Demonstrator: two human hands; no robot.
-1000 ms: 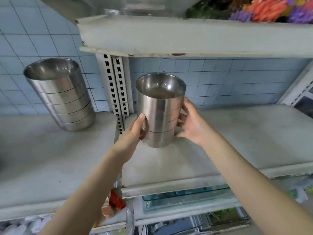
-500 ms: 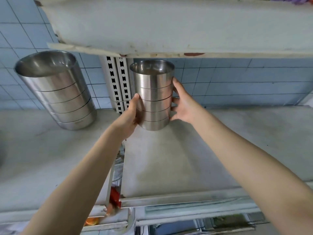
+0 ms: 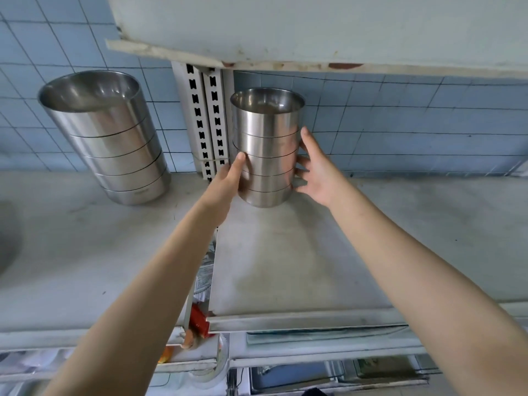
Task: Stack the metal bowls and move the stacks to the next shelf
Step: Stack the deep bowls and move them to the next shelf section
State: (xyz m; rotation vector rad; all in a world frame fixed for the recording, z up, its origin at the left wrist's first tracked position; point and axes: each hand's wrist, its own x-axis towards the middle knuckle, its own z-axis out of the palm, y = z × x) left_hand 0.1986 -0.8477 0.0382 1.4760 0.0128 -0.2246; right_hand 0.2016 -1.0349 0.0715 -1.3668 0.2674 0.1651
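Holding a narrow stack of shiny round steel bowls (image 3: pixel 267 150) upright between both bare hands, over the back part of the grey right-hand shelf board (image 3: pixel 314 252), close to the blue tiled wall (image 3: pixel 400 124). Cannot tell whether resting on the board with its bottom or hanging just above it.

With the left hand (image 3: pixel 225 181), pressing on the left wall of the stack, thumb laid up along the metal, other fingers hidden behind. With the right hand (image 3: pixel 317 172), gripping the right wall, thumb pointing up against the steel, fingers a little spread and curled toward the back side.

Just left of the stack, a white slotted metal upright (image 3: pixel 204 121) between the two shelf bays. Beyond it, on the grey left-hand shelf board (image 3: pixel 71 238) and well apart from the hands, a wider stack of similar steel bowls (image 3: pixel 111 138), touched by no hand. Overhead, a worn pale upper shelf (image 3: pixel 314 30). Down in the gap between the boards, a small red object (image 3: pixel 198 320), not possible to identify.
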